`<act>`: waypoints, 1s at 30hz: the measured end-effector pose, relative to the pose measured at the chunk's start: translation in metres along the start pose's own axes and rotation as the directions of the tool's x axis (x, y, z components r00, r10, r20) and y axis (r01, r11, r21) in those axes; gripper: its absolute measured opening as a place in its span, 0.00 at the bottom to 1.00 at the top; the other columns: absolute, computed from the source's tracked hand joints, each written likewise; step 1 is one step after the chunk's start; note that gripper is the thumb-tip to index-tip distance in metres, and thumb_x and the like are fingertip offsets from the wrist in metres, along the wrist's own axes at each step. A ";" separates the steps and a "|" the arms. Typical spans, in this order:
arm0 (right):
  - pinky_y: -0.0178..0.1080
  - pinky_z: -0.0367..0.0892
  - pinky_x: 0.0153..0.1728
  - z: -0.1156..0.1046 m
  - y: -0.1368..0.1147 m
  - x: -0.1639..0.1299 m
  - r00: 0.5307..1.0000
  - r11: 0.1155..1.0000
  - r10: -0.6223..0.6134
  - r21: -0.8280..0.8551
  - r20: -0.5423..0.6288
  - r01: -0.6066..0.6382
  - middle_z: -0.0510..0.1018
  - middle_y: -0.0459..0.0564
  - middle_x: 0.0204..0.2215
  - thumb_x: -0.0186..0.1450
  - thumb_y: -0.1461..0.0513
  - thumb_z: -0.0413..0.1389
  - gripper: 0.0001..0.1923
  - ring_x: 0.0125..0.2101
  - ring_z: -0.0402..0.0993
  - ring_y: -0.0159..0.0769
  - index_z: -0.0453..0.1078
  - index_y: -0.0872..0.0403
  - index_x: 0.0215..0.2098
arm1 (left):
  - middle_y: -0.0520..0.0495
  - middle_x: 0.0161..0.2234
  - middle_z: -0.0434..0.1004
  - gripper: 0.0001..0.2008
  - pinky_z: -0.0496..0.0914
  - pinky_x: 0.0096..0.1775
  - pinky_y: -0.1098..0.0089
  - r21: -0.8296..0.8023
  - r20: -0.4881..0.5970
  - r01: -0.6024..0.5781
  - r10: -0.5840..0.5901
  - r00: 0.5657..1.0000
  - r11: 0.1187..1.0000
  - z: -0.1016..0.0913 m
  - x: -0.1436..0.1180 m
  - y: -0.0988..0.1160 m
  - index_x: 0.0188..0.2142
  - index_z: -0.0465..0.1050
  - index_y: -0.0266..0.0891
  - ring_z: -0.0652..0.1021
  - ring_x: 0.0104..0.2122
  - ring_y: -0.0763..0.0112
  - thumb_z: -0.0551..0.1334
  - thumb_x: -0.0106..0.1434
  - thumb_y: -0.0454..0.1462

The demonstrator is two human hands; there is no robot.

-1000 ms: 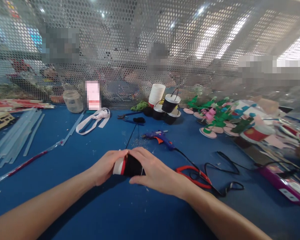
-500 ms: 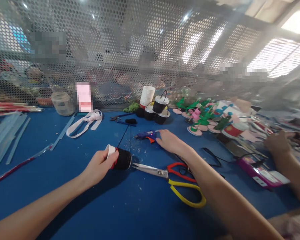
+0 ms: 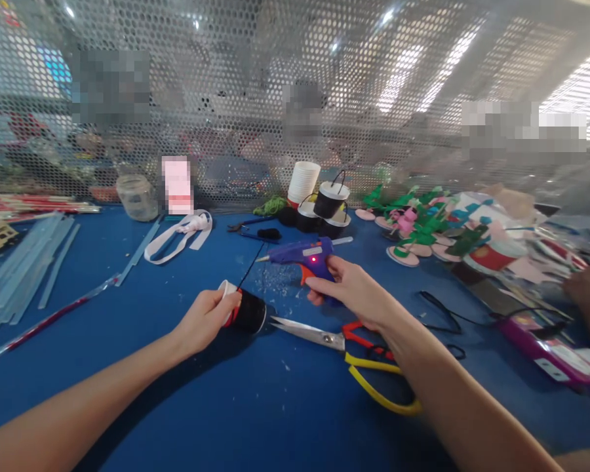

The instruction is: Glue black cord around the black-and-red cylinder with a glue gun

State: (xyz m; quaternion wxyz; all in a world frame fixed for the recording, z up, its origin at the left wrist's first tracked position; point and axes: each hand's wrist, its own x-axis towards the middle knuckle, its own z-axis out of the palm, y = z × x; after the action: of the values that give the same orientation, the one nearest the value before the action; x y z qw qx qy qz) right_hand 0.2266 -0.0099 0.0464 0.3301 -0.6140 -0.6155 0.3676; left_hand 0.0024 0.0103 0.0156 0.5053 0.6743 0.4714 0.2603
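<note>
Right hand (image 3: 356, 292) has lifted the blue glue gun (image 3: 305, 254) off the blue table (image 3: 128, 314), fingers wrapped around its handle, red LED lit, nozzle toward 9 o'clock. Left hand (image 3: 206, 319) still pinches the black-wrapped paper cup (image 3: 248, 311) lying at center. Scissors (image 3: 344, 354) at its 4 o'clock. Gluing looks next.
</note>
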 end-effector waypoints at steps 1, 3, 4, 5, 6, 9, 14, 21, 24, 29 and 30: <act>0.33 0.67 0.23 0.002 -0.003 -0.006 0.999 0.999 0.002 0.053 0.054 -0.005 0.72 0.46 0.20 0.55 0.58 0.50 0.09 0.20 0.71 0.30 0.58 0.56 0.30 | 0.56 0.16 0.52 0.18 0.51 0.21 0.76 -0.009 -0.001 0.003 -0.003 1.000 1.000 0.000 0.000 0.000 0.18 0.60 0.34 0.55 0.18 0.80 0.48 0.55 0.45; 0.34 0.67 0.22 0.008 -0.006 -0.016 0.997 0.998 0.011 0.065 0.074 -0.016 0.73 0.46 0.19 0.54 0.57 0.51 0.11 0.20 0.71 0.32 0.59 0.56 0.30 | 0.56 0.15 0.52 0.18 0.51 0.20 0.76 -0.010 -0.017 0.004 -0.004 1.000 1.000 -0.001 0.001 0.000 0.17 0.59 0.34 0.55 0.17 0.80 0.48 0.54 0.45; 0.34 0.67 0.22 0.011 -0.006 -0.020 0.999 0.999 0.015 0.038 0.045 -0.017 0.73 0.47 0.19 0.54 0.57 0.51 0.11 0.21 0.71 0.33 0.60 0.56 0.31 | 0.56 0.15 0.52 0.18 0.50 0.20 0.76 -0.003 -0.030 0.005 -0.005 1.000 1.000 -0.001 0.002 0.000 0.16 0.59 0.34 0.55 0.17 0.80 0.48 0.54 0.44; 0.34 0.66 0.21 0.014 -0.004 -0.023 1.000 1.000 0.019 -0.003 0.009 -0.019 0.73 0.47 0.19 0.53 0.57 0.52 0.11 0.21 0.72 0.33 0.61 0.56 0.31 | 0.56 0.14 0.52 0.18 0.50 0.20 0.76 0.005 -0.038 0.009 -0.009 0.999 1.000 -0.001 0.002 0.001 0.16 0.58 0.34 0.55 0.17 0.80 0.48 0.54 0.44; 0.33 0.66 0.20 0.017 -0.003 -0.025 1.000 0.999 0.018 -0.049 -0.023 -0.019 0.73 0.47 0.19 0.53 0.58 0.52 0.10 0.21 0.71 0.34 0.62 0.56 0.30 | 0.56 0.14 0.51 0.17 0.50 0.20 0.76 0.009 -0.045 0.017 -0.016 0.999 1.000 -0.002 0.002 0.002 0.16 0.58 0.34 0.55 0.17 0.80 0.48 0.54 0.44; 0.33 0.65 0.19 0.026 0.000 -0.031 1.000 0.994 -0.018 -0.105 -0.010 0.017 0.74 0.47 0.19 0.53 0.59 0.51 0.09 0.21 0.71 0.34 0.65 0.57 0.30 | 0.56 0.14 0.52 0.17 0.50 0.20 0.76 -0.017 -0.048 0.044 -0.045 0.998 0.999 -0.002 0.002 0.005 0.16 0.58 0.35 0.55 0.17 0.80 0.48 0.54 0.43; 0.31 0.63 0.17 0.037 0.000 -0.039 0.984 0.966 -0.172 -0.191 0.043 0.177 0.72 0.43 0.16 0.55 0.62 0.49 0.07 0.17 0.69 0.31 0.66 0.55 0.31 | 0.56 0.15 0.52 0.16 0.50 0.20 0.76 -0.064 -0.041 0.070 -0.073 0.997 0.995 -0.002 0.003 0.006 0.17 0.58 0.34 0.55 0.17 0.80 0.48 0.53 0.43; 0.28 0.60 0.17 0.042 0.004 -0.042 0.961 0.926 -0.276 -0.270 -0.010 0.263 0.68 0.40 0.14 0.55 0.62 0.50 0.03 0.14 0.64 0.26 0.62 0.53 0.25 | 0.56 0.15 0.51 0.14 0.49 0.20 0.76 -0.083 -0.038 0.088 -0.092 0.995 0.993 0.000 0.002 0.005 0.18 0.59 0.35 0.55 0.17 0.79 0.48 0.53 0.42; 0.28 0.59 0.17 0.042 0.003 -0.045 0.961 0.918 -0.277 -0.290 0.019 0.270 0.67 0.40 0.14 0.55 0.62 0.50 0.03 0.14 0.63 0.26 0.61 0.53 0.24 | 0.56 0.14 0.51 0.14 0.49 0.20 0.76 -0.087 -0.033 0.100 -0.103 0.994 0.991 0.000 0.002 0.009 0.17 0.58 0.35 0.55 0.17 0.79 0.48 0.52 0.42; 0.28 0.56 0.17 0.040 -0.006 -0.047 0.950 0.889 -0.309 -0.341 0.042 0.305 0.65 0.40 0.15 0.55 0.64 0.49 0.02 0.14 0.58 0.24 0.61 0.54 0.25 | 0.57 0.14 0.50 0.14 0.49 0.19 0.76 -0.079 -0.040 0.102 -0.105 0.994 0.992 0.000 0.001 0.011 0.16 0.56 0.36 0.54 0.16 0.80 0.47 0.52 0.42; 0.28 0.55 0.16 0.039 -0.007 -0.047 0.948 0.882 -0.317 -0.354 0.043 0.311 0.64 0.40 0.15 0.55 0.65 0.49 0.02 0.14 0.57 0.25 0.61 0.54 0.24 | 0.56 0.14 0.50 0.14 0.49 0.19 0.76 -0.071 -0.042 0.102 -0.105 0.994 0.992 0.000 0.001 0.011 0.16 0.56 0.36 0.54 0.16 0.80 0.47 0.52 0.42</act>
State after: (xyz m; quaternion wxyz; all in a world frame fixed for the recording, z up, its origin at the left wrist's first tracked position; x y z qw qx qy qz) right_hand 0.1903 -0.0586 0.0346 0.2733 -0.5587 -0.7604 0.1870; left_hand 0.0068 0.0108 0.0259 0.5302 0.6249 0.5079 0.2653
